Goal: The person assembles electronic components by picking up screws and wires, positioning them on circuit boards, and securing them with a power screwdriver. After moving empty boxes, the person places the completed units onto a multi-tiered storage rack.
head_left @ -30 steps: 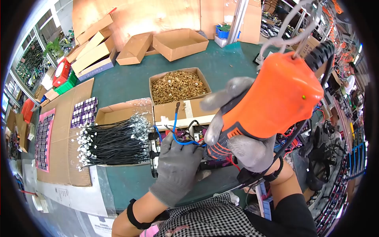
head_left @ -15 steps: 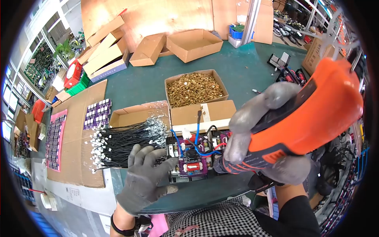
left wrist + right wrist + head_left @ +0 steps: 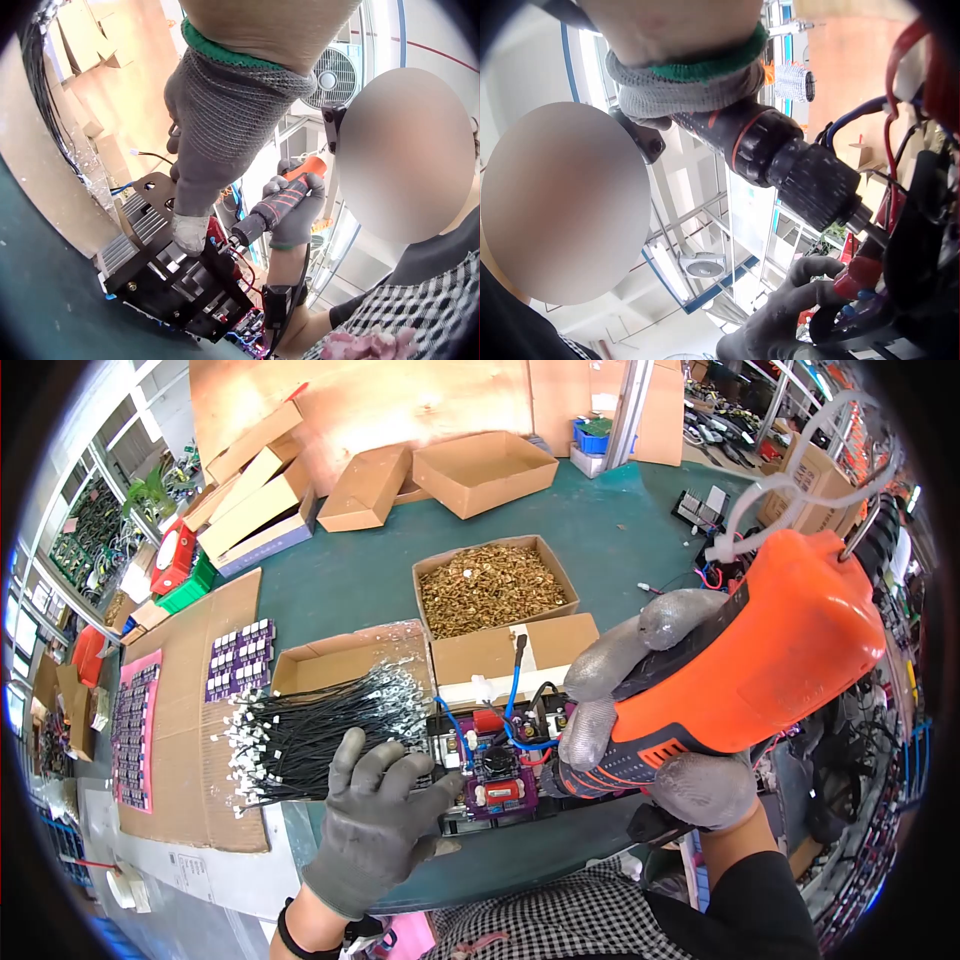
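Note:
My gloved right hand [image 3: 640,690] grips an orange and black power screwdriver [image 3: 745,650]. In the right wrist view the bit of the screwdriver [image 3: 814,184] points down at the electronics assembly. That assembly [image 3: 497,792], with a purple board, red parts and blue wires, lies at the table's near side. My gloved left hand [image 3: 380,815] is at its left end, fingers loosely bent. In the left wrist view the left thumb [image 3: 190,234] lies against the black metal frame [image 3: 169,281] of the assembly; nothing is seen gripped.
A bundle of black cables [image 3: 320,730] lies in a carton left of the assembly. Behind stands a box of brass screws [image 3: 490,590]. Purple boards [image 3: 240,658] rest on cardboard at the left. Empty cartons [image 3: 485,475] stand at the back.
My left hand has left the wires and moved to the assembly's left end. The right hand and screwdriver have shifted right over the assembly, then slightly back left.

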{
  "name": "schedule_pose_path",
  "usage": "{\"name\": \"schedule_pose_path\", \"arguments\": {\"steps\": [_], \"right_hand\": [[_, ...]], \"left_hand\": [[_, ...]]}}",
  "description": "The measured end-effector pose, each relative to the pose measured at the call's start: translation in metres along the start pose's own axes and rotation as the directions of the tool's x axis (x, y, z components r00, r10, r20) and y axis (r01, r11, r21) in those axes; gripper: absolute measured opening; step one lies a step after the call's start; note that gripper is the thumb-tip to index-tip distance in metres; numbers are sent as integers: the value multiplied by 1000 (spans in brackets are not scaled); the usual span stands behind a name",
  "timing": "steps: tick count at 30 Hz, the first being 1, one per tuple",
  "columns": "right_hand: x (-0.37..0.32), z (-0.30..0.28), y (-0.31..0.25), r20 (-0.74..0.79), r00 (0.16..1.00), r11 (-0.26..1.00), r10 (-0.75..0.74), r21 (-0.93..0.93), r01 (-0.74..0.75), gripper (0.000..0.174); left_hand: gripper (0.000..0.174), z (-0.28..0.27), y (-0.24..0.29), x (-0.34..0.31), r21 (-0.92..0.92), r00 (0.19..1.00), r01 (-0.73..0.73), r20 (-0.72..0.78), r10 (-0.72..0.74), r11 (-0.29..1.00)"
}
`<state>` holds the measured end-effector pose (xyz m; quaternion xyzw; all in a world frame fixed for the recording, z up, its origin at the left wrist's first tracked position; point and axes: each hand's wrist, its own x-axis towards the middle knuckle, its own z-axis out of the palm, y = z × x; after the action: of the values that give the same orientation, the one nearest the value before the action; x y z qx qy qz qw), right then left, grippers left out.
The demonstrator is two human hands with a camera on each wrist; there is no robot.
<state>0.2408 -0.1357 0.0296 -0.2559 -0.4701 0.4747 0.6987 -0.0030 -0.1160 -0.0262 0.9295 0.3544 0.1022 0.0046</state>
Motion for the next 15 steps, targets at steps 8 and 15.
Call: {"name": "schedule_pose_path", "arguments": {"steps": [8, 15], "right_hand": [[6, -8, -4, 54, 998, 998, 18, -67, -14, 66], [8, -5, -2, 15, 1000, 998, 17, -62, -16, 64]], "left_hand": [[62, -3, -6, 8, -83, 998, 5, 68, 1, 997], [64, 0, -9, 8, -98, 995, 7, 100, 3, 995]]}}
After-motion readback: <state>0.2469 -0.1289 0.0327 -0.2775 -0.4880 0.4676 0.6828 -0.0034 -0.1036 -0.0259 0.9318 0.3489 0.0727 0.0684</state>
